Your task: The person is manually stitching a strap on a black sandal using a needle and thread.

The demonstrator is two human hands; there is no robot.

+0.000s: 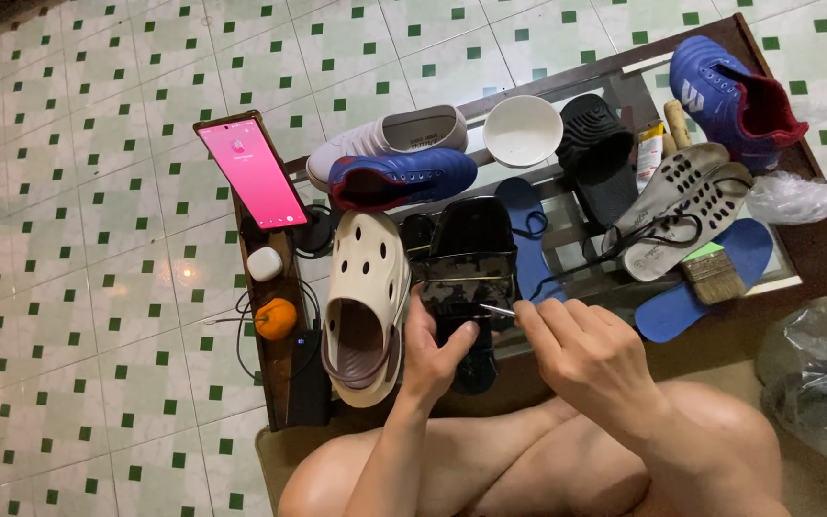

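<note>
From the head view, the black sandal [471, 278] lies just right of the cream clog [368, 306], its long axis running away from the person. The left hand [435, 349] grips its near end, thumb on top. The right hand [581, 349], just right of it, pinches a thin needle [496, 309] pointing left at the sandal.

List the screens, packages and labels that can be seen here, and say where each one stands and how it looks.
Phone: propped upright at the table's left end, tall rectangle, lit pink screen, dark frame.
Tube: lying between the black sandal and the grey insoles, small, white and yellow with a printed label.
Clear plastic bag: crumpled at the table's right edge, below the blue boot.
Larger bag: on the floor at the right, greyish, translucent.
</note>
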